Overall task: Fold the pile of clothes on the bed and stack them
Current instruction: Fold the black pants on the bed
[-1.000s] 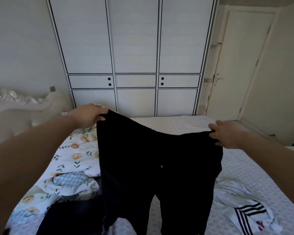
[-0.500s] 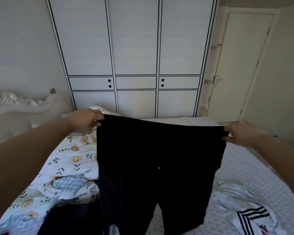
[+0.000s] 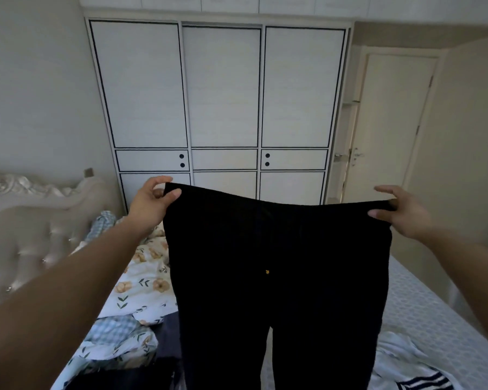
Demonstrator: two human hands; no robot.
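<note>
A pair of black trousers [image 3: 276, 263] hangs in the air before me, waistband stretched flat and both legs dangling over the bed. My left hand [image 3: 150, 202] pinches the left end of the waistband. At the other end, my right hand [image 3: 400, 213] pinches the waistband with thumb and fingers. On the bed [image 3: 423, 308] lie a white garment with dark stripes [image 3: 412, 370] at lower right and a dark garment [image 3: 141, 375] at lower left. The trousers hide the middle of the bed.
A floral quilt [image 3: 141, 282] and a blue checked cloth [image 3: 113, 330] are bunched on the bed's left side. A padded headboard [image 3: 34, 220] stands at left. A white wardrobe [image 3: 223, 108] fills the far wall, with a closed door [image 3: 392, 122] to its right.
Both hands have raised the trousers higher and pulled the waistband wider and tauter. The view has tilted upward.
</note>
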